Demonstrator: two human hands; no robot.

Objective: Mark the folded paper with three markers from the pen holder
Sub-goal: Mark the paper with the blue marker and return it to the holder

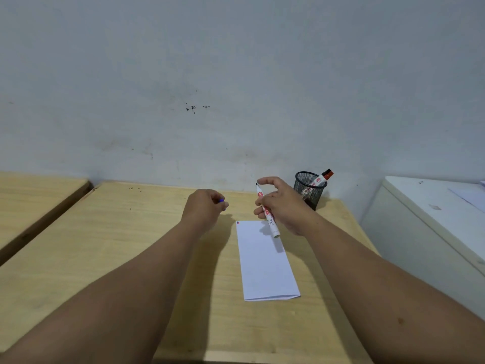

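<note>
A white folded paper (265, 261) lies lengthwise on the wooden table (110, 245), with small red and blue marks at its far left corner. My right hand (282, 203) holds a white marker (267, 214) with red lettering, uncapped, dark tip pointing up and away, above the paper's far end. My left hand (204, 206) is closed around a small blue cap (221, 200), just left of the paper. A black mesh pen holder (309, 189) stands at the table's far right corner with a red-capped marker (324, 177) leaning out of it.
A white cabinet top (433, 203) sits to the right of the table. A second wooden surface (31, 195) lies to the left across a dark gap. A grey, scuffed wall rises directly behind the table.
</note>
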